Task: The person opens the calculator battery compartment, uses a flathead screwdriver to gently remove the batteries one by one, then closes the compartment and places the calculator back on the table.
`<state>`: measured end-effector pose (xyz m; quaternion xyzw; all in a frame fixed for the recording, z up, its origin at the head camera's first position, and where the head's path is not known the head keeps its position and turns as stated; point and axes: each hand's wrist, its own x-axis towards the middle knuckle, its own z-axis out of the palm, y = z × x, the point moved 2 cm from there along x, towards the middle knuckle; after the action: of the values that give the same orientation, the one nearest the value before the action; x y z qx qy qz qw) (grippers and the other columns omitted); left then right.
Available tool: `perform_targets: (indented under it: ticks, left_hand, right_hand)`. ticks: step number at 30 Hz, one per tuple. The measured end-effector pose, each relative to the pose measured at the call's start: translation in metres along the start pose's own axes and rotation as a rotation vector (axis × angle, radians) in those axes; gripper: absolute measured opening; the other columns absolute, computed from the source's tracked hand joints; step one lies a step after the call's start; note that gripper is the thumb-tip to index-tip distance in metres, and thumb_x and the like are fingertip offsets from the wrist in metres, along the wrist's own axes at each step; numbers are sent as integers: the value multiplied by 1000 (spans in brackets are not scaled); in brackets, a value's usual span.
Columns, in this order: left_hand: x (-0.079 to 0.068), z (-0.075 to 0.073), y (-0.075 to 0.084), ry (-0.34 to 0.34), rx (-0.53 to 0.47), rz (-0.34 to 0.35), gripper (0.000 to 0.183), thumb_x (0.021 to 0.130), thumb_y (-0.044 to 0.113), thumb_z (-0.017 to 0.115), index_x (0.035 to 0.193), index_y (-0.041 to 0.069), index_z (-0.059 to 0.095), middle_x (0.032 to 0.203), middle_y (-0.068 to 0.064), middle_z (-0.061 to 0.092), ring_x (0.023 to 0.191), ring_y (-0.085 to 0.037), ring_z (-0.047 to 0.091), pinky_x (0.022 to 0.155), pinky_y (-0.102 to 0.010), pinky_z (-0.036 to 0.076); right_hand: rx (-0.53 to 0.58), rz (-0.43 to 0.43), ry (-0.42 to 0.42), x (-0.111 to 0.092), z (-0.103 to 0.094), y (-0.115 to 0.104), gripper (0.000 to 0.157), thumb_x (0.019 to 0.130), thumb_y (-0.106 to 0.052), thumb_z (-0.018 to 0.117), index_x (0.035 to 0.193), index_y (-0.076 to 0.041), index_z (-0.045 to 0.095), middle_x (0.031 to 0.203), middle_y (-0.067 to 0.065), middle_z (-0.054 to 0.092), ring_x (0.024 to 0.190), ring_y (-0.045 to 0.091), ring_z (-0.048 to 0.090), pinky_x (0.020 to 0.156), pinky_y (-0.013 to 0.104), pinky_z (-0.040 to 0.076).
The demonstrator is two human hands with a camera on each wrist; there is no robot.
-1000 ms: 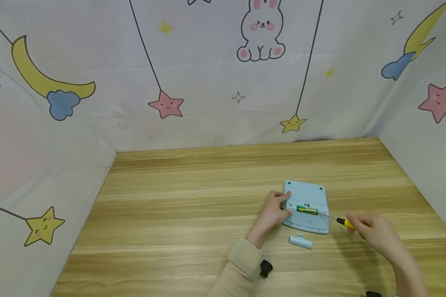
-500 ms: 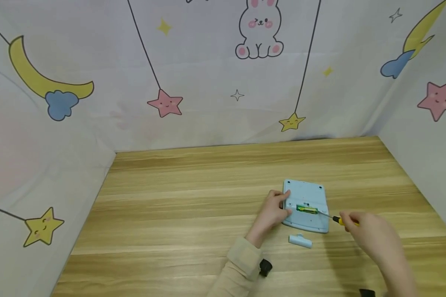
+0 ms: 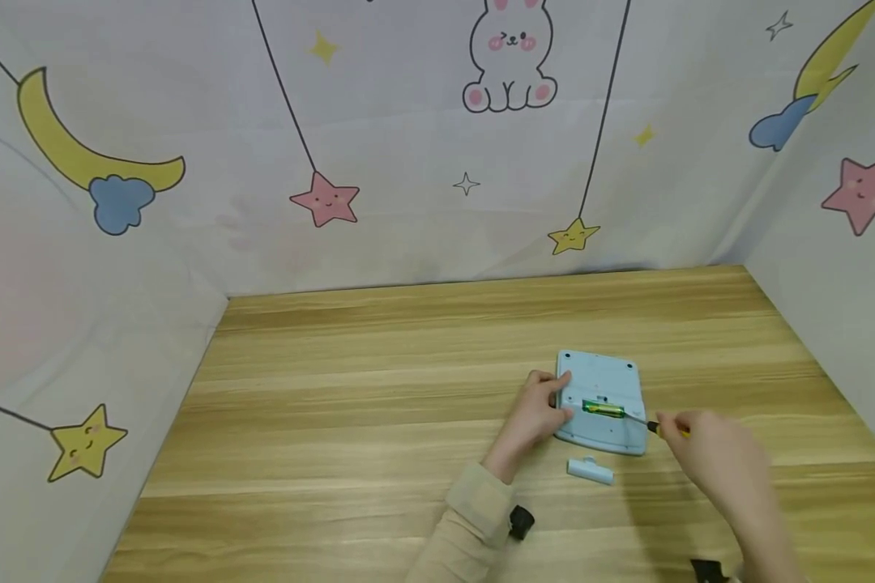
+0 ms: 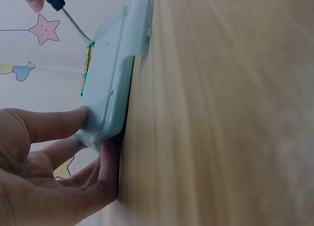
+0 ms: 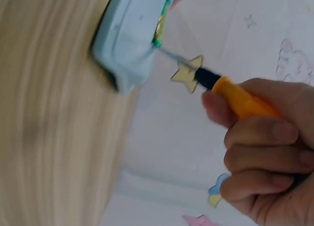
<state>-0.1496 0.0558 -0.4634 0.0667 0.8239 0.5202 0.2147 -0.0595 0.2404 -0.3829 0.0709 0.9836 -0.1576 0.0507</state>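
A light blue calculator (image 3: 599,376) lies back side up on the wooden table, its battery slot uncovered. Inside the slot sits a green battery (image 3: 603,409). My left hand (image 3: 538,413) grips the calculator's left edge; in the left wrist view the thumb presses on the back while the fingers (image 4: 109,169) reach under it. My right hand (image 3: 722,457) holds a screwdriver (image 5: 245,100) by its yellow and black handle, fingers curled round it. The blade slants down to the battery's right end, with its tip right at the slot. The battery cover (image 3: 591,470) lies loose just in front of the calculator.
The wooden table (image 3: 350,405) reaches back to a white cloth backdrop (image 3: 408,243) printed with stars, moons and a rabbit. Cloth also hangs at both sides. A small black wrist mount (image 3: 521,523) shows by the left sleeve.
My right hand has shifted left, closer to the calculator, bringing the screwdriver handle along while its tip stays at the battery's end. The left hand and calculator hold still.
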Motion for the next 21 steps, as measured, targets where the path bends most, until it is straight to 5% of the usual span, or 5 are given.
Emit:
perform_targets:
  ticks: [5, 12, 21]
  left_hand:
    - [-2, -1, 1, -11, -32, 3, 59, 85, 0, 67, 139, 14, 50, 135, -8, 46, 91, -11, 43, 70, -18, 35]
    - [-1, -1, 2, -5, -31, -7, 59, 85, 1, 68, 139, 15, 50, 134, -7, 46, 89, -10, 42, 69, -18, 35]
    - [1, 0, 3, 0, -22, -22, 60, 84, 1, 69, 139, 16, 51, 135, -6, 47, 89, -10, 43, 69, -18, 35]
  right_hand:
    - [102, 12, -72, 3, 2, 19, 51, 101, -42, 40, 90, -7, 75, 78, 6, 72, 53, 14, 43, 48, 29, 32]
    - [193, 31, -109, 10, 7, 40, 53, 101, -46, 40, 80, -10, 73, 76, 8, 67, 57, 12, 36, 52, 27, 30]
    - [279, 65, -135, 14, 11, 55, 53, 100, -47, 42, 80, -8, 73, 57, -4, 38, 54, 10, 33, 52, 27, 27]
